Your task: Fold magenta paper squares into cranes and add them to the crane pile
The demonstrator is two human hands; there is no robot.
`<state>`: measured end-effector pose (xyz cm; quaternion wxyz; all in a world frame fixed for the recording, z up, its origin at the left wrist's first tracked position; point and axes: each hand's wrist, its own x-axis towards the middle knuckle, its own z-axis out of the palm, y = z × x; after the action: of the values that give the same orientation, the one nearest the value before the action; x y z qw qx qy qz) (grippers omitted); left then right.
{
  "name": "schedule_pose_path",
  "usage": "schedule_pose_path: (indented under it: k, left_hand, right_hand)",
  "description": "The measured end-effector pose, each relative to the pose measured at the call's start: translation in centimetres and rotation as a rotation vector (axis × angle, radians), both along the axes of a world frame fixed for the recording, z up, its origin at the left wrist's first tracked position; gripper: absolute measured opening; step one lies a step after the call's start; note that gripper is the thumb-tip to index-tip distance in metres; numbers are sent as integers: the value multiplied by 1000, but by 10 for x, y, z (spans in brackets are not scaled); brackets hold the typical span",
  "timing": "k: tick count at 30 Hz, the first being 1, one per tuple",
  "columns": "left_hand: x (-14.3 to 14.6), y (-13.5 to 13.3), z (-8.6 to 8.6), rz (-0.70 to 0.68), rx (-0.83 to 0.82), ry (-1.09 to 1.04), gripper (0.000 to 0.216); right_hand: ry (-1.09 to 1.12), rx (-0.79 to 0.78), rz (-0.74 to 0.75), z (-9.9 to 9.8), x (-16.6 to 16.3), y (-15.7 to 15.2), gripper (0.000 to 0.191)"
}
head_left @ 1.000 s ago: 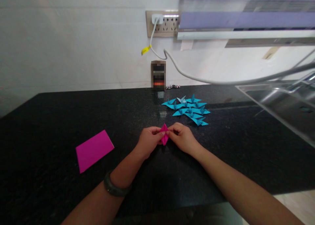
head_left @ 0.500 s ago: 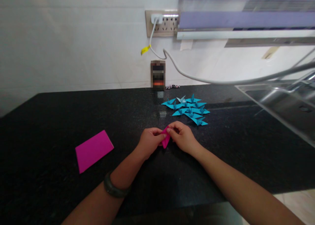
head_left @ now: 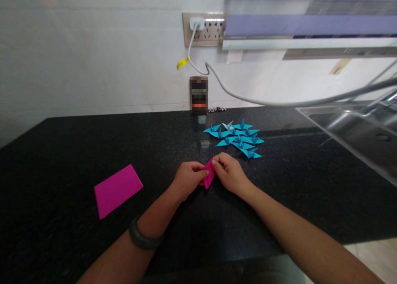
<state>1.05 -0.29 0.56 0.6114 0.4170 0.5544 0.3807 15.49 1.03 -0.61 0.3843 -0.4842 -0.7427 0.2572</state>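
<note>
Between my two hands, just above the black countertop, is a small folded piece of pink paper, narrow and diamond-like in outline. My left hand pinches its left side, thumb on the front and the other fingers behind. At the upper right edge my right hand grips the paper near its tip between thumb and fingertips. Beyond my hands lies a group of several blue paper cranes, with one pale crane among them. A stack of pink paper rests on the counter to my left.
A phone-like object, blurred out, leans on the white wall, with a beaded string beside it. A white cable runs from the wall socket to the right. The metal sink is at the right.
The pink paper shows a little more of its surface, as my right thumb has shifted slightly toward its upper edge. Both hands otherwise keep their places.
</note>
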Motion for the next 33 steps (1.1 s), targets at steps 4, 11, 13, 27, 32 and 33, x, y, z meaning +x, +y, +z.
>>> schedule_pose_path:
  k: [4,11,13,27,32,33]
  left_hand:
    - [0,0,0,-33,1,10,4]
    - [2,1,0,-14,23,64,4]
    - [2,0,0,-11,55,95,5]
    - [2,-2,-2,-42,88,134,8]
    - [2,-2,0,-41,77,112,9]
    - [2,-2,0,-45,80,112,9]
  right_hand:
    - [-41,49,2,1,1,0,23]
    - [175,-244,-9,-2,-1,2,24]
    - [232,-312,18,-2,-4,0,21]
    - [380,-568,-10,2,-11,-5,9]
    - [381,-577,1,2,-10,-4,8]
    - [382,-582,1,2,-10,-4,7]
